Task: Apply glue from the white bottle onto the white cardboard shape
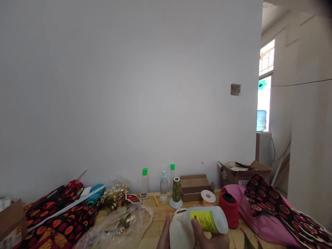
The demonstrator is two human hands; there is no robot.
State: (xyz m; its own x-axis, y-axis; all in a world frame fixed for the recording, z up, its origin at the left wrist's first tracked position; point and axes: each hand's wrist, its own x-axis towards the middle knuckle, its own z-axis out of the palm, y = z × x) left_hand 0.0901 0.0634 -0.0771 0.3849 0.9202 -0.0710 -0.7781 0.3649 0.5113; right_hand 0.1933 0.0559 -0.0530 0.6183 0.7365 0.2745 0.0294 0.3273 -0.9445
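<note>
My right hand [211, 239] is wrapped around a translucent white plastic bottle [222, 218] with a yellow-green label. The bottle lies nearly on its side, its narrower end pointing left over a flat cream-coloured piece [178, 231] with a cut-out loop at its top. Along the left edge of that piece rests my left hand [164, 237], thumb up and the other fingers out of sight. Whether the bottle's tip touches the piece I cannot see.
Against the wall stand a clear spray bottle [163, 188], a green-capped bottle [144, 185], a green thread spool [176, 190] and an open cardboard box [194, 186]. Red thread [229, 212] and pink fabric [255, 221] lie right; bells in plastic [127, 221] and patterned cloth [67, 221] lie left.
</note>
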